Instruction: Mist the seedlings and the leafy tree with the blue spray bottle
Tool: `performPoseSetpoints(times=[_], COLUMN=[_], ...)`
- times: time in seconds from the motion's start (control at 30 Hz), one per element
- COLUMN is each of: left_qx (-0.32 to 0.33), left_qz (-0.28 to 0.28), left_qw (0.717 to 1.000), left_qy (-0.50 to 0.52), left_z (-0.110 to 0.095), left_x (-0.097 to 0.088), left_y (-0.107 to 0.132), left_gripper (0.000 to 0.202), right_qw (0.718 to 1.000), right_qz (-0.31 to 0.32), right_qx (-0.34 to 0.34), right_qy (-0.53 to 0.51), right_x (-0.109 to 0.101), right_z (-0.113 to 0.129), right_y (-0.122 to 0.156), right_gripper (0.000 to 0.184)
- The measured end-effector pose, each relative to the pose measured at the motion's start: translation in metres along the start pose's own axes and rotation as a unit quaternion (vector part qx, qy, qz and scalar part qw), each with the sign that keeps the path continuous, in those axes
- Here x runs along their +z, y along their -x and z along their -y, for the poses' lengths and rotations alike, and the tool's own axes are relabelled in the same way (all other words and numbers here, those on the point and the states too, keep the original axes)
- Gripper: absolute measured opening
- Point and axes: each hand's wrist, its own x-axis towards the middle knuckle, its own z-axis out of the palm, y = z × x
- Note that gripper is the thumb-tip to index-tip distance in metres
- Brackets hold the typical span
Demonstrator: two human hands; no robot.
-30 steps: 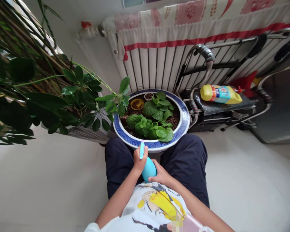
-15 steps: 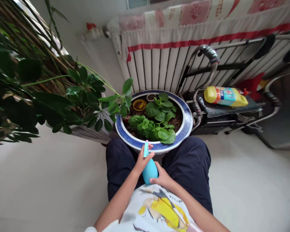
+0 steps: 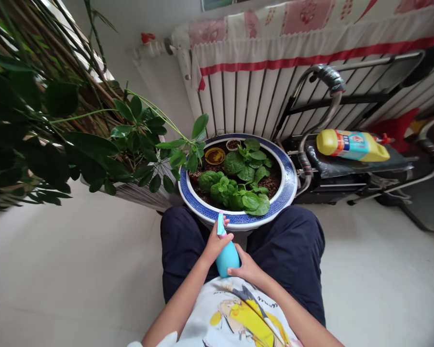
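Both hands on a blue spray bottle, close to a planter's near rim

The left hand [image 3: 214, 245] is wrapped around the neck of the spray bottle [image 3: 227, 260], just below its pale blue spray head [image 3: 221, 224], with fingertips showing on the right side of it. The right hand [image 3: 249, 266] cups the lower body from the right, its thumb lying across the near side. The bottle is between the person's thighs, in front of the printed shirt [image 3: 235, 318], its pink-tipped head toward the far side, where it overlaps the near rim of the planter in view.

The round planter [image 3: 290, 180], white with a blue patterned rim, is just beyond, between the knees of the dark trousers [image 3: 289, 246]. Broad green leaves [image 3: 251, 200] fill its near and right parts; on the dark soil at far left are a yellowish round dish [image 3: 214, 155] and, beside it, a small white pot [image 3: 233, 144].

To the left, a large leafy plant [image 3: 130, 140] reaches a sprig over the rim. On the far side is a white radiator [image 3: 241, 106], topped by a red-edged cloth [image 3: 260, 53]. To the right, a yellow bottle [image 3: 350, 144] lies on its side on the black seat of a metal frame [image 3: 334, 101].
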Motion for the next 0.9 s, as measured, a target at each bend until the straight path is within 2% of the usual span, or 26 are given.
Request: performPoseSetpoints(times=[0.1, 0.2, 0.4, 0.63, 0.77, 0.9], left_qx=[0.003, 0.022, 0.075, 0.052, 0.042, 0.028], left_qz=[-0.011, 0.001, 0.085, 0.174, 0.165, 0.148], left_qw=[1.0, 1.0, 0.992, 0.983, 0.984, 0.988], left_qy=[-0.01, -0.019, -0.052, -0.023, -0.052, -0.036], left_z=[0.001, 0.001, 0.0, -0.003, -0.009, -0.011], left_x=[0.0, -0.001, -0.014, -0.037, -0.041, -0.039], left_y=[0.002, 0.004, 0.007, 0.006, 0.005, 0.005], left_gripper=[0.069, 0.07, 0.073, 0.085, 0.084, 0.083], right_qw=[1.0, 1.0, 0.999, 0.998, 0.998, 0.998], right_qz=[0.002, 0.003, -0.004, -0.015, -0.014, -0.017], right_qx=[-0.001, 0.002, -0.024, -0.036, -0.038, -0.038], right_qy=[-0.004, -0.012, -0.038, -0.054, -0.05, -0.048], right_x=[0.0, 0.0, -0.001, -0.004, -0.004, -0.004], right_z=[0.001, 0.001, 0.002, 0.002, 0.002, 0.003], right_y=[0.0, 0.0, 0.001, 0.0, 0.0, 0.0], right_gripper=[0.084, 0.086, 0.088, 0.089, 0.088, 0.088])
